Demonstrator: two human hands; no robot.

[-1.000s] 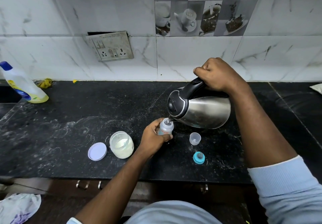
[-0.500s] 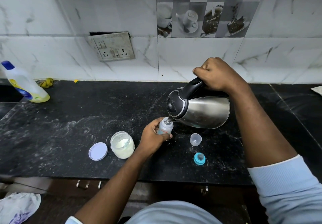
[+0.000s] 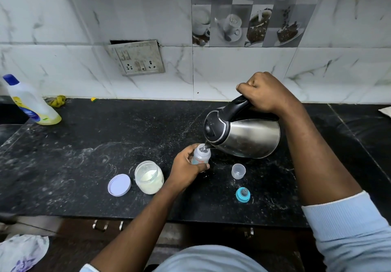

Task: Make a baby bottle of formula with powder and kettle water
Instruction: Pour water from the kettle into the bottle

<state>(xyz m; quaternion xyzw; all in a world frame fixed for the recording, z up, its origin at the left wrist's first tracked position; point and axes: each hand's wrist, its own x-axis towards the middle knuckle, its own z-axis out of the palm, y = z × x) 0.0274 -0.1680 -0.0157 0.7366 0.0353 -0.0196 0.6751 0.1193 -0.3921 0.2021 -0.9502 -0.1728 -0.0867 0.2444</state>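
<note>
Left hand (image 3: 186, 169) grips bottle (image 3: 202, 155), hiding its base; right hand (image 3: 265, 92) clenches kettle (image 3: 243, 136).

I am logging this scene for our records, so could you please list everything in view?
Stainless steel kettle with black handle: one, silver and black, tilted, spout at the bottle mouth.
Small clear baby bottle: one, upright on the black stone counter.
Glass jar of pale powder: one, open, left of the bottle.
Round lilac lid: one, flat, left of the jar.
Clear plastic cap: one, right of the bottle.
Teal ring with teat: one, near the front edge.
Yellow liquid bottle with blue cap: one, far left.
Wall socket plate: one, grey, on tiles.
Left hand: holds the bottle.
Right hand: grips the kettle handle.
</note>
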